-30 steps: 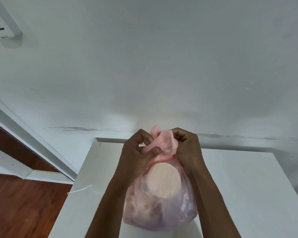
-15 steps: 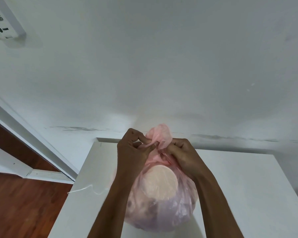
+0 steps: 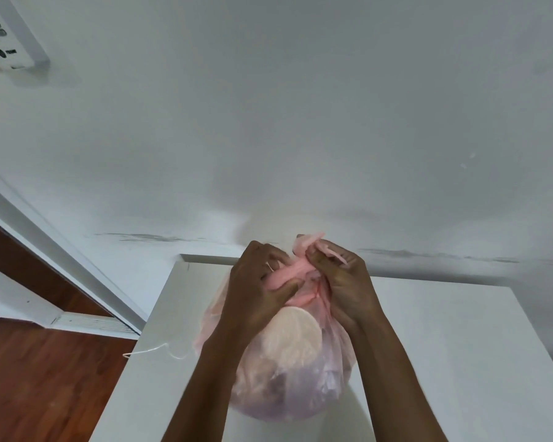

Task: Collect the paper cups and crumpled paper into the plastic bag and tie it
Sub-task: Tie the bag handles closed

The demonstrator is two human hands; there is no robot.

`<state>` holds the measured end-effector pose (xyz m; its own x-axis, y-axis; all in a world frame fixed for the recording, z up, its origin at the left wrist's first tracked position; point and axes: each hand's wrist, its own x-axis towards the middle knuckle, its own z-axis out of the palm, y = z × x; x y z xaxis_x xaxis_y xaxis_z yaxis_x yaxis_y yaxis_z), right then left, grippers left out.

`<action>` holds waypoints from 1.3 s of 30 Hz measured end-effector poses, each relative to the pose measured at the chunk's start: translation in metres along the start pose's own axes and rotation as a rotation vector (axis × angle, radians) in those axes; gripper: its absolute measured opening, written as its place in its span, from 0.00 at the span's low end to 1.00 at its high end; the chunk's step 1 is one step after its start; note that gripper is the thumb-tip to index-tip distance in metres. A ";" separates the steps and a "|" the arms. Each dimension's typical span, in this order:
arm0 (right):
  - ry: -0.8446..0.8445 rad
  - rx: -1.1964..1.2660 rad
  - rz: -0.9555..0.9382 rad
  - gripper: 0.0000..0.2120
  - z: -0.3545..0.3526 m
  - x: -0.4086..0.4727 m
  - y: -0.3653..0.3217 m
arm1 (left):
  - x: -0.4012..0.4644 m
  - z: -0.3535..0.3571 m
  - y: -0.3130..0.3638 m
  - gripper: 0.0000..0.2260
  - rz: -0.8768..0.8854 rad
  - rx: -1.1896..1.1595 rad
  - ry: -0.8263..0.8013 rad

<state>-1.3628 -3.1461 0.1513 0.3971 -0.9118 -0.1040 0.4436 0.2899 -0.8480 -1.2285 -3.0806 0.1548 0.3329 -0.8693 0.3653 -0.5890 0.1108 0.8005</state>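
Observation:
A full, translucent pink plastic bag rests on the white table, bulging with paper cups; one cup's round base presses against the film. The bag's top is gathered into twisted pink handles. My left hand pinches one twisted strand at the neck. My right hand grips the other strand, whose loose end sticks up above the knuckles. Both hands meet over the bag's neck. Crumpled paper is not clearly distinguishable inside.
The table stands against a white wall. A thin white string lies across the table's left edge. Wooden floor and a white door frame lie to the left. A white keypad device hangs at the upper left.
Both hands have kept working the pink handles at the bag's neck. The loose end has shifted right, now above my right hand, and my left hand has dropped lower on the strand.

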 end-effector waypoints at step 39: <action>0.172 -1.024 -0.789 0.07 -0.005 0.003 0.016 | 0.008 -0.006 -0.011 0.11 -0.469 -0.430 -0.212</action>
<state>-1.3582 -3.1456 0.1351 0.1710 -0.7811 0.6005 -0.3319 -0.6195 -0.7114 -1.2146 -3.0861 0.1514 0.3044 -0.9432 -0.1332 -0.0566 -0.1575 0.9859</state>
